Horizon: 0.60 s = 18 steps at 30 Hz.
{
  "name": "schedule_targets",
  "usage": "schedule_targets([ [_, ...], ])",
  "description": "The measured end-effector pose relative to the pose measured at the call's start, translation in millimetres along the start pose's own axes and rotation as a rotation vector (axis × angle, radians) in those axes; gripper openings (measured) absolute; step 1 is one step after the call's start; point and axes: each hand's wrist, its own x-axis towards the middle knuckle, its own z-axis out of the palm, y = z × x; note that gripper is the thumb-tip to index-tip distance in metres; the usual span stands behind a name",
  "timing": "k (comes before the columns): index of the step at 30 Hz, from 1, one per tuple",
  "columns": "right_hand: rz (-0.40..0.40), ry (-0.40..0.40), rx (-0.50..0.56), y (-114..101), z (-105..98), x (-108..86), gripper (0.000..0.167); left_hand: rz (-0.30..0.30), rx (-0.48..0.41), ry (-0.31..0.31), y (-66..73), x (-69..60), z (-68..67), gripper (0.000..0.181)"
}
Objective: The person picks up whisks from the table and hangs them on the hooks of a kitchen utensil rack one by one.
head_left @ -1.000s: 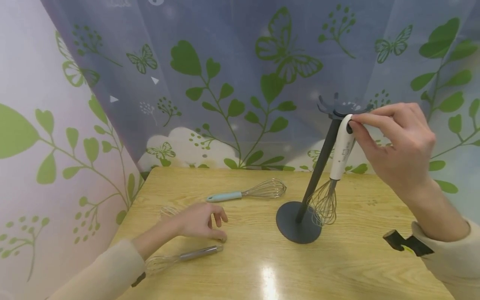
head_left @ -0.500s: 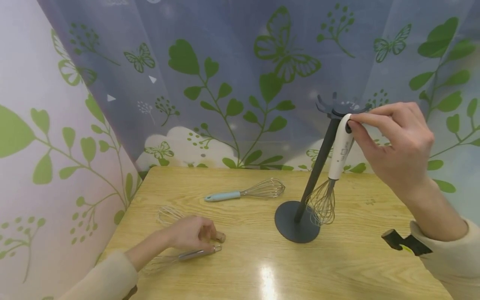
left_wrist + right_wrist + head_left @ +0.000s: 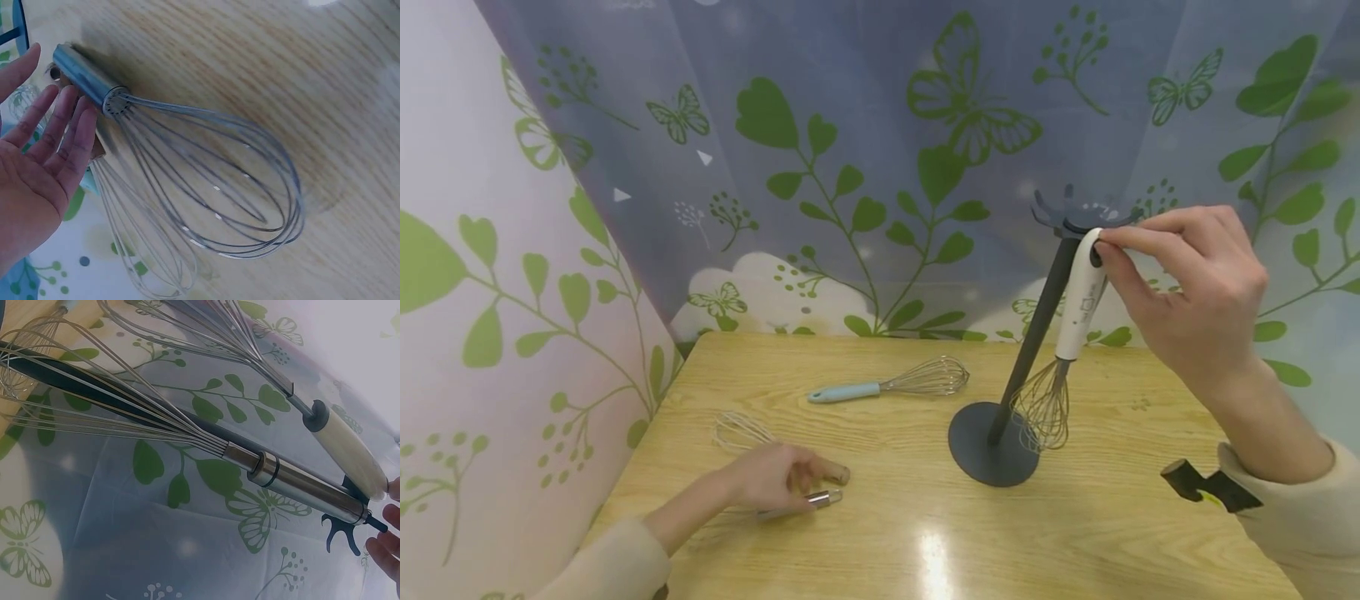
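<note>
Dropped the left hand point(image 3: 767, 478) to the shiny steel-handled wire whisk point(image 3: 117, 102) on the yellowish wood-grain table point(image 3: 1045, 542), bringing it within reach, loose-fingered and grasping nothing! Kept the white-handled wire whisk point(image 3: 1078, 308) pinched in the right hand point(image 3: 1204, 296), by the dark pronged stand point(image 3: 1034, 336).

Wood-grain table point(image 3: 1075, 533), round-based dark stand point(image 3: 1030, 350) on it, blue-handled whisk point(image 3: 863, 390), steel-handled whisk point(image 3: 94, 81), brown-handled whisk point(image 3: 99, 151)

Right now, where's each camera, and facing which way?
Head: on the head, facing forward and down at the table and stand; left hand and right hand show.
Left wrist: worn there, facing the tabletop steel whisk; left hand shows.
Right wrist: worn there, facing the white-handled whisk; part of right hand shows.
Head and right wrist share stand.
</note>
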Motion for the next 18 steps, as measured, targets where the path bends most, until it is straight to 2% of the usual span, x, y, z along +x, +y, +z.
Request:
schedule_targets([
  [5,-0.003,0.0,0.0,0.0,0.2,0.0,0.01,-0.036,-0.024,-0.013,-4.1,-1.1,3.4,0.038],
  [18,0.001,0.007,0.005,-2.0,1.3,0.9,0.009,-0.009,-0.006,-0.011,-12.0,0.1,11.0,0.029],
])
